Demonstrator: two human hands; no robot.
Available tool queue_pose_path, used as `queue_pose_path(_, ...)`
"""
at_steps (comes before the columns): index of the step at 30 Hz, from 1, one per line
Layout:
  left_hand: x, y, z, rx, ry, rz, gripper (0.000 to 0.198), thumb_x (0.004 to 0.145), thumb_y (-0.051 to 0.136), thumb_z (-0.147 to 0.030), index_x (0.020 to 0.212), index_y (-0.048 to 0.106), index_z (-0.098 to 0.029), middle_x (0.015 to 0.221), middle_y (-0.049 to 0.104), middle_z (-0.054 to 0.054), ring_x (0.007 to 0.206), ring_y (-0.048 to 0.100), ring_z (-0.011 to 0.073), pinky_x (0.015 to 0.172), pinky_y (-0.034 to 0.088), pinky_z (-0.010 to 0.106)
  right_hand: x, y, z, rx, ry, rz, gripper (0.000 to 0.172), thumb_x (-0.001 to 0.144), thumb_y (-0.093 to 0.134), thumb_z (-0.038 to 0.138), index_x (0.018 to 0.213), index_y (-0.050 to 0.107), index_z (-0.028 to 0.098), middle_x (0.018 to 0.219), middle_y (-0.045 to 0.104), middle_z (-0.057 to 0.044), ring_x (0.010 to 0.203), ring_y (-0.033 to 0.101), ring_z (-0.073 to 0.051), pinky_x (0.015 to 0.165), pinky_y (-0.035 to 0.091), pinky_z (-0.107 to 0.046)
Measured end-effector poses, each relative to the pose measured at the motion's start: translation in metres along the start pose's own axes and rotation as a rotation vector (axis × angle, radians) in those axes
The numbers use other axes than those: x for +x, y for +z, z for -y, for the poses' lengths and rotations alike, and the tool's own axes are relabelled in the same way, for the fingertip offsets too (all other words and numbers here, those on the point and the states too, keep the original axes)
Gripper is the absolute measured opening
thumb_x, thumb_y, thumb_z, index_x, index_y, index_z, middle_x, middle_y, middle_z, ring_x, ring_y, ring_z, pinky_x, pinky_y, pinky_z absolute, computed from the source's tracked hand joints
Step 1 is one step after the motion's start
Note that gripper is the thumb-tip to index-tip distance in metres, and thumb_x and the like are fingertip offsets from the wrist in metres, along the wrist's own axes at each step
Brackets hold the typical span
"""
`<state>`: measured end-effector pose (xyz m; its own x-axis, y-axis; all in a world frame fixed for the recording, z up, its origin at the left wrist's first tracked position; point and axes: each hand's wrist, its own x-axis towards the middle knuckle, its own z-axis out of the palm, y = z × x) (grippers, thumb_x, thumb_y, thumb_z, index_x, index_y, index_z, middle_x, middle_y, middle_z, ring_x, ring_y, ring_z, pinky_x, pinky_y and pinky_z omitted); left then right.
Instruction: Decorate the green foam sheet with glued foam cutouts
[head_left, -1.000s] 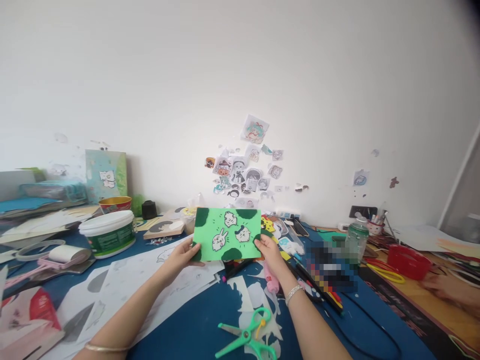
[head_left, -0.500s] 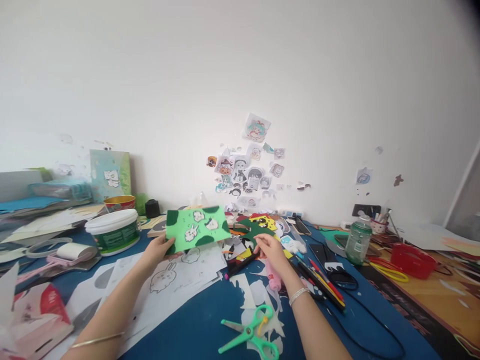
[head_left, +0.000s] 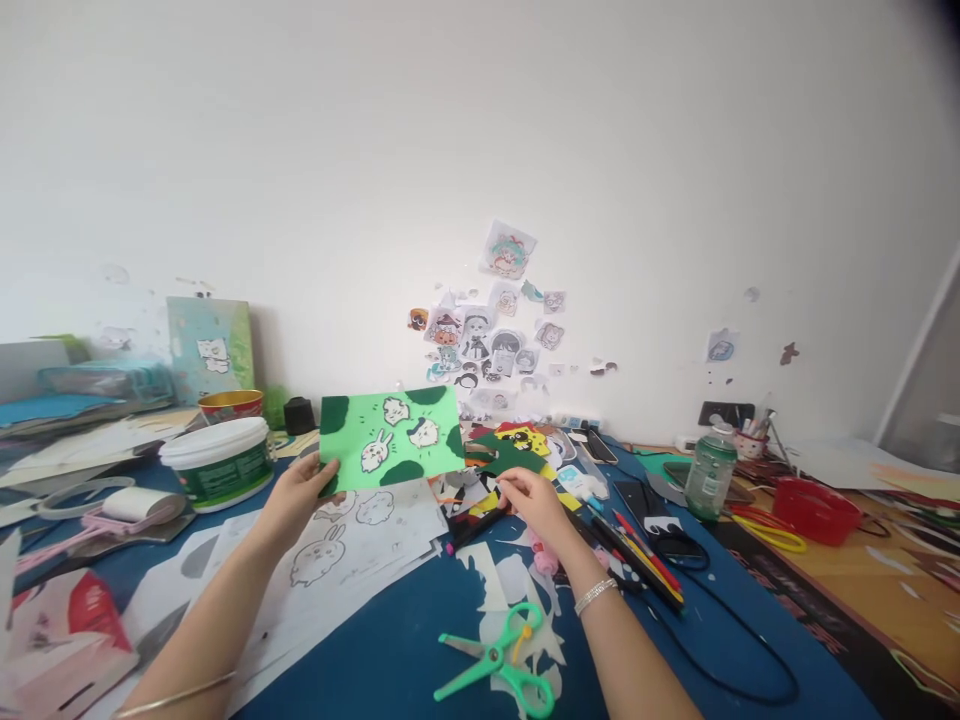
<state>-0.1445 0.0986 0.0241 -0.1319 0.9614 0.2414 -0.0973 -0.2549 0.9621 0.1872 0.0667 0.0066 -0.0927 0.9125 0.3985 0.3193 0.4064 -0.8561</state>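
One green card [head_left: 401, 445], one bucket [head_left: 229, 478], perhaps two phones [head_left: 632, 496].

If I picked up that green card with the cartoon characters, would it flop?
Probably not much: gripped near one corner by the left hand, the green card looks flat, without obvious sag, so it seems stiff. It is likely light, since one hand appears to hold it up.

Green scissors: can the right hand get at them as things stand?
Likely yes: the right hand seems empty, and nothing visible covers the green scissors, which lie nearer the wearer. The left hand holds the green card clear of them.
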Motion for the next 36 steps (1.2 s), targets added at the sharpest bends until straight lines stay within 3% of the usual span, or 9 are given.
queue_pose_path(3,-0.002,0.0,-0.001,-0.073,0.01,-0.021,0.027,0.064,0.071,-0.026,0.087,0.058,-0.018,0.073,0.059,-0.002,0.05,0.052,0.0079,0.046,0.052,0.019,-0.024,-0.008,0.017,-0.082,-0.013,0.22,0.024,0.077,0.056,0.031,0.099,0.063,0.022,0.082,0.065,-0.004,0.077,0.06,-0.021,0.068,0.047,-0.032)
queue_pose_path(6,-0.003,0.002,-0.003,-0.096,0.003,-0.047,0.027,0.066,0.069,-0.024,0.09,0.057,-0.018,0.073,0.058,-0.002,0.051,0.052,0.0081,0.047,0.053,0.02,-0.06,-0.015,0.031,-0.298,-0.203,0.639,0.044,0.065,0.073,0.036,0.107,0.062,0.029,0.113,0.059,-0.005,0.106,0.05,-0.025,0.089,0.04,-0.035)
queue_pose_path(10,-0.006,0.008,-0.007,-0.127,0.011,-0.113,0.022,0.068,0.066,-0.019,0.088,0.057,-0.018,0.076,0.059,-0.001,0.053,0.052,0.0086,0.045,0.052,0.019,-0.098,-0.011,0.035,-0.507,-0.288,0.774,0.058,0.064,0.075,0.039,0.118,0.056,0.029,0.12,0.053,-0.006,0.111,0.044,-0.025,0.091,0.037,-0.035)
queue_pose_path(14,-0.008,0.01,-0.009,-0.209,0.057,-0.08,0.021,0.067,0.068,-0.019,0.085,0.056,-0.018,0.067,0.057,-0.004,0.049,0.051,0.0078,0.042,0.049,0.018,-0.104,0.006,0.028,-0.575,-0.305,0.734,0.037,0.074,0.067,0.025,0.11,0.059,0.026,0.102,0.06,-0.005,0.097,0.05,-0.021,0.083,0.04,-0.03)
queue_pose_path(20,-0.011,0.015,-0.008,-0.413,0.009,0.025,0.024,0.062,0.073,-0.019,0.076,0.055,-0.015,0.063,0.057,-0.004,0.041,0.045,0.0038,0.034,0.037,0.014,-0.083,0.042,0.016,-0.681,-0.544,0.65,0.024,0.08,0.056,0.015,0.103,0.059,0.02,0.096,0.063,-0.005,0.089,0.051,-0.019,0.08,0.04,-0.029)
queue_pose_path(26,-0.017,0.024,0.0,-0.452,-0.085,0.326,0.016,0.075,0.066,-0.025,0.078,0.053,-0.016,0.047,0.045,-0.009,0.03,0.026,-0.001,0.032,0.027,0.012,-0.032,0.076,0.015,-0.972,-0.525,0.501,0.019,0.081,0.048,0.005,0.092,0.063,0.012,0.089,0.065,-0.011,0.089,0.053,-0.024,0.075,0.042,-0.034)
queue_pose_path(29,-0.019,0.029,0.004,-0.456,-0.094,0.385,0.016,0.075,0.066,-0.024,0.079,0.052,-0.017,0.046,0.04,-0.011,0.029,0.023,-0.0014,0.032,0.022,0.012,-0.006,0.078,0.028,-0.853,-0.432,0.408,0.03,0.077,0.062,0.023,0.106,0.059,0.013,0.104,0.062,-0.013,0.101,0.051,-0.028,0.083,0.042,-0.038)
queue_pose_path(33,-0.022,0.035,0.01,-0.529,-0.093,0.461,0.018,0.077,0.064,-0.025,0.072,0.047,-0.018,0.054,0.042,-0.009,0.031,0.026,-0.0014,0.034,0.025,0.013,0.022,0.075,0.054,-0.309,-0.227,0.117,0.062,0.076,0.061,0.032,0.132,0.035,0.024,0.127,0.048,-0.01,0.101,0.053,-0.022,0.086,0.043,-0.037)
queue_pose_path(36,-0.023,0.038,0.013,-0.58,-0.1,0.537,0.018,0.079,0.06,-0.025,0.071,0.047,-0.018,0.058,0.044,-0.007,0.033,0.032,-0.0008,0.036,0.029,0.014,0.041,0.082,0.067,-0.072,-0.12,0.223,0.078,0.073,0.064,0.03,0.138,0.022,0.027,0.128,0.047,-0.011,0.083,0.059,-0.016,0.072,0.048,-0.031)
